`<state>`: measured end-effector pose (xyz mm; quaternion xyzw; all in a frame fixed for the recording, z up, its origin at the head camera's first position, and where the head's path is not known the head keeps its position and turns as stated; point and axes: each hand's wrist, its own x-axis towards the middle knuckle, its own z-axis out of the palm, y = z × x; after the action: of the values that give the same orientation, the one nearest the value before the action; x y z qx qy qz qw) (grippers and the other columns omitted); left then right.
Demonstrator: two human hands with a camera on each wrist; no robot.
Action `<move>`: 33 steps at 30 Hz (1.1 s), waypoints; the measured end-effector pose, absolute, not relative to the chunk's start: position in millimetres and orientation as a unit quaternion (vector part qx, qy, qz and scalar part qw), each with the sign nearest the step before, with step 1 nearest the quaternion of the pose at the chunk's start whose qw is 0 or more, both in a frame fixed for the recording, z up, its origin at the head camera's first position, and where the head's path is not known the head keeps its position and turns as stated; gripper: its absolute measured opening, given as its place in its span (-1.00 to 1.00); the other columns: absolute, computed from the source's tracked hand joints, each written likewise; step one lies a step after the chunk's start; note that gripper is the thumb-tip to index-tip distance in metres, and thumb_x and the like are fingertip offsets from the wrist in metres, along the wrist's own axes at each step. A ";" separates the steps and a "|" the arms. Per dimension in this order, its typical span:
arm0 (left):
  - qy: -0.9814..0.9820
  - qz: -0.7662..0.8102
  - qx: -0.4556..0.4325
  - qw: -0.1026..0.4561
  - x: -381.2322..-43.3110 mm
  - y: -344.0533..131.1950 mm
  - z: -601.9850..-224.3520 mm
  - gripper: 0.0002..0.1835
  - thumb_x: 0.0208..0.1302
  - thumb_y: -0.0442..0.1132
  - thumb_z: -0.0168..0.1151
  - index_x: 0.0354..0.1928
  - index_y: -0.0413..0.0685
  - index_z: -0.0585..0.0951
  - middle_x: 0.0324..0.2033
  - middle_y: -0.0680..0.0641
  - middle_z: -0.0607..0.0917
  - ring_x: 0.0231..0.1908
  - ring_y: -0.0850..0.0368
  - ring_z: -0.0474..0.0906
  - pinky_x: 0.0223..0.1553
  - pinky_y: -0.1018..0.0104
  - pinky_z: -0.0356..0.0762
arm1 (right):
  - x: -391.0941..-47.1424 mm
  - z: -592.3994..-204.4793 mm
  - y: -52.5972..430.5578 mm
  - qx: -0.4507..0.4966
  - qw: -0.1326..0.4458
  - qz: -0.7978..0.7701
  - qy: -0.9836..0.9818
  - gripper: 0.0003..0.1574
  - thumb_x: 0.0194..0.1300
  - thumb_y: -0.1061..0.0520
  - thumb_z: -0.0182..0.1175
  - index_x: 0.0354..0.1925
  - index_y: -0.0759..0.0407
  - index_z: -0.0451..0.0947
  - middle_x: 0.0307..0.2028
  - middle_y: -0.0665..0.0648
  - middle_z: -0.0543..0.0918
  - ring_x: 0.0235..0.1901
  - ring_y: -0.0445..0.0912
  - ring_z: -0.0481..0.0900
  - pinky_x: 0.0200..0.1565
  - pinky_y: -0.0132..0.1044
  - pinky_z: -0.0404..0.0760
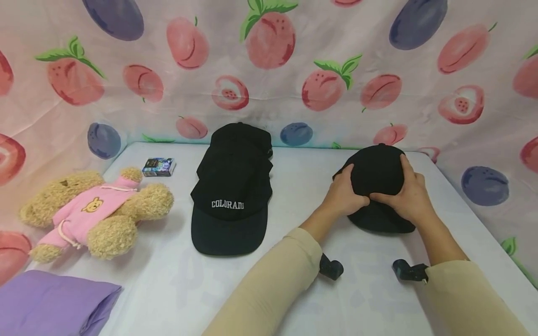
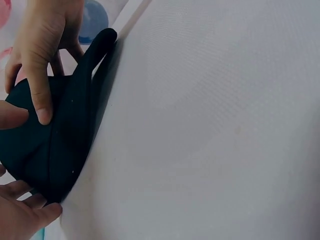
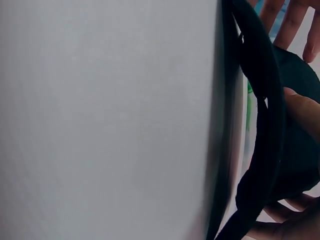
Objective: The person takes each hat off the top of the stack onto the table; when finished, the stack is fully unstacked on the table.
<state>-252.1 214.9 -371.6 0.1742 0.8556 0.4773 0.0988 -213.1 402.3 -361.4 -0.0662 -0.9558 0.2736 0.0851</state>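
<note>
Both hands hold a black cap point(image 1: 377, 170) at the right of the table, its brim toward me. My left hand point(image 1: 345, 193) grips its left side and my right hand point(image 1: 407, 198) its right side. Both thumbs lie across the front of the crown, tips nearly meeting. In the left wrist view the right hand point(image 2: 45, 45) reaches down over the cap point(image 2: 70, 135). From the right wrist view, the brim edge point(image 3: 270, 115) is seen close to the tabletop, the left hand point(image 3: 290, 22) on the far side. The fingers behind the crown are mostly hidden in the head view.
Left of the hands lies a row of overlapping black caps point(image 1: 231, 186), the front one lettered COLORADO. Farther left are a teddy bear point(image 1: 92, 210) in a pink top, a small dark patterned box point(image 1: 159, 167) and a folded purple cloth point(image 1: 54, 303). A fruit-print curtain point(image 1: 269, 88) hangs behind.
</note>
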 end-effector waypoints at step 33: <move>0.844 0.489 0.190 0.111 -228.2 167.3 -378.3 -0.25 0.30 -0.19 0.26 0.55 0.13 0.31 0.40 -0.06 0.49 0.38 0.09 0.44 0.36 0.25 0.42 | -219.0 -367.3 425.0 -0.088 0.090 0.278 -0.952 0.59 0.20 -0.14 0.51 0.66 0.13 -0.48 0.49 0.70 -0.13 0.46 0.58 -0.05 0.38 0.53 0.06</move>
<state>-228.2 167.3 -378.3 0.1904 0.8437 0.4894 0.1109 -219.0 425.0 -367.3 -0.0881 -0.9521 0.2785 0.0900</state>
